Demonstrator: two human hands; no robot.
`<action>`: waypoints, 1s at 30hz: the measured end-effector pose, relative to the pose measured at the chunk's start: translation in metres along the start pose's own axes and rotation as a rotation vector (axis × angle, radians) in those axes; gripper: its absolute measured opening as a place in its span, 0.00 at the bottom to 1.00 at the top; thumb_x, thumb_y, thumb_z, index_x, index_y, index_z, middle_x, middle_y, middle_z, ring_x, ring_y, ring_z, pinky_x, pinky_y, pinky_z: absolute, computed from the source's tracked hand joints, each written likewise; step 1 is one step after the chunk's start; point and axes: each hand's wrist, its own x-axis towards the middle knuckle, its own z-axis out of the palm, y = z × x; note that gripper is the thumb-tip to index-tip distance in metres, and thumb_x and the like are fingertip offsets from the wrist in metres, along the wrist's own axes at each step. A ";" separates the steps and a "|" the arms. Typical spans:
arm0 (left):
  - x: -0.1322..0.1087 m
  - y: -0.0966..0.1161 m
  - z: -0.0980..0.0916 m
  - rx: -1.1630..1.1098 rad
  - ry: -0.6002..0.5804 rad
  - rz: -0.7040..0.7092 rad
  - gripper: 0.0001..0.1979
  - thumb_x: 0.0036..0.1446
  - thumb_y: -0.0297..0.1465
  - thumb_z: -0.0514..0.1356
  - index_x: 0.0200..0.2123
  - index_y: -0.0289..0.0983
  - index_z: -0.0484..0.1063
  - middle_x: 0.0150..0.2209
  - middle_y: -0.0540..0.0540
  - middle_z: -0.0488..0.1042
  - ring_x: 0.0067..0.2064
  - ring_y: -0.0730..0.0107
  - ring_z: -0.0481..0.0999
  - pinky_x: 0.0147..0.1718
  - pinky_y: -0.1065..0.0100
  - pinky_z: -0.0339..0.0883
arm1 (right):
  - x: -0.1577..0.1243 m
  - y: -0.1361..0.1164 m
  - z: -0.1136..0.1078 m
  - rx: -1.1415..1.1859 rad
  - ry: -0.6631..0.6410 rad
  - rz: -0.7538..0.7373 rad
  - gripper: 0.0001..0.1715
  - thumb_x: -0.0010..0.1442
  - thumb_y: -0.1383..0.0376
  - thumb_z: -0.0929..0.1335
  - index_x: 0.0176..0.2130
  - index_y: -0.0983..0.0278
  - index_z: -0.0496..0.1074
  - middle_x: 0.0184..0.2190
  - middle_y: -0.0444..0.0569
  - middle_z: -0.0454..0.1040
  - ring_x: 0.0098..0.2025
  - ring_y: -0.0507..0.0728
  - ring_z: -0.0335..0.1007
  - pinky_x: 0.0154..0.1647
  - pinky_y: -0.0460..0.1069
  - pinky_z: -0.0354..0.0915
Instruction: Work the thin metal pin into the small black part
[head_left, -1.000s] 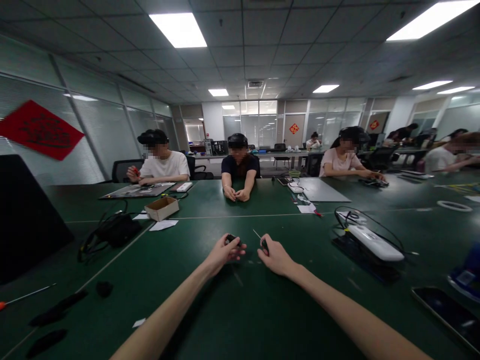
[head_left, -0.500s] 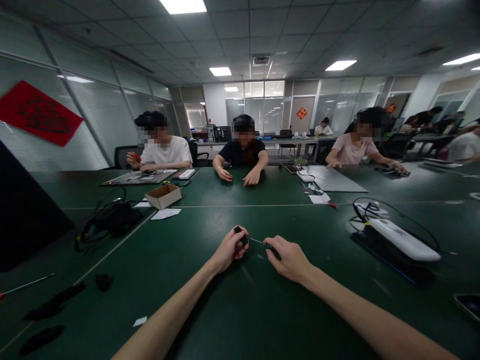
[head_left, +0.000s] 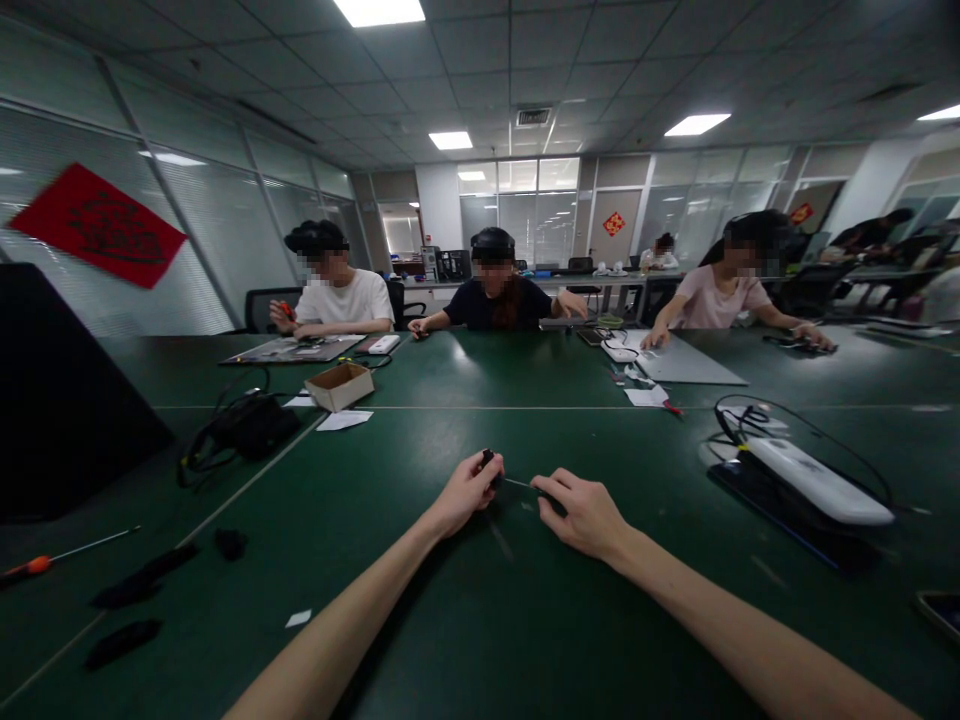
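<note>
My left hand (head_left: 466, 493) is closed around a small black part (head_left: 488, 459), whose kind I cannot make out; the fingers hide most of it. Facing it, my right hand (head_left: 581, 510) grips a screwdriver (head_left: 519, 484) by its dark handle, largely covered by the fingers. The thin metal shaft points left, its tip at the black part; whether the two touch I cannot tell. Both hands are above the green table (head_left: 450, 600), in front of me.
At left lie an orange-handled screwdriver (head_left: 79, 548), several dark pieces (head_left: 124, 643) and a paper scrap (head_left: 298, 619). Beyond are a black cabled bundle (head_left: 251, 425) and an open cardboard box (head_left: 341, 386). A white device (head_left: 821, 482) with cables lies right. Several people sit across the table.
The black part has turned in my left hand, while my right hand keeps its grip. The view has swung slightly left. The person opposite has spread both arms outward.
</note>
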 end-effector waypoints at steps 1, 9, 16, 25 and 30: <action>0.000 -0.001 0.000 0.015 -0.001 0.002 0.19 0.55 0.48 0.54 0.34 0.35 0.63 0.21 0.55 0.56 0.17 0.84 0.52 0.15 0.79 0.42 | 0.000 0.000 0.000 -0.010 0.003 -0.006 0.16 0.62 0.64 0.60 0.49 0.62 0.66 0.37 0.48 0.68 0.29 0.48 0.62 0.28 0.43 0.59; 0.002 -0.004 0.001 0.093 0.018 0.050 0.19 0.55 0.48 0.54 0.31 0.35 0.62 0.20 0.55 0.56 0.17 0.83 0.53 0.14 0.78 0.43 | -0.003 0.000 -0.001 -0.090 -0.011 -0.046 0.16 0.61 0.64 0.60 0.49 0.62 0.66 0.36 0.48 0.68 0.29 0.49 0.61 0.28 0.43 0.56; 0.001 -0.004 0.003 0.108 0.032 0.056 0.21 0.55 0.49 0.52 0.30 0.35 0.62 0.18 0.56 0.53 0.16 0.83 0.50 0.14 0.77 0.42 | -0.003 0.000 -0.003 -0.090 -0.029 -0.063 0.15 0.62 0.63 0.60 0.48 0.62 0.66 0.35 0.47 0.67 0.29 0.49 0.61 0.28 0.43 0.55; -0.002 0.002 0.006 0.481 0.087 0.159 0.22 0.57 0.48 0.51 0.27 0.34 0.65 0.21 0.52 0.61 0.22 0.77 0.59 0.21 0.75 0.51 | -0.006 0.002 -0.003 -0.084 -0.034 -0.098 0.16 0.64 0.62 0.59 0.50 0.62 0.65 0.34 0.48 0.69 0.28 0.48 0.62 0.26 0.42 0.55; -0.003 0.001 0.010 0.573 0.132 0.211 0.22 0.59 0.47 0.47 0.26 0.35 0.66 0.20 0.51 0.64 0.23 0.74 0.62 0.25 0.73 0.54 | -0.007 0.003 -0.003 -0.055 -0.031 -0.145 0.17 0.66 0.60 0.58 0.50 0.64 0.65 0.33 0.49 0.70 0.29 0.49 0.64 0.27 0.43 0.58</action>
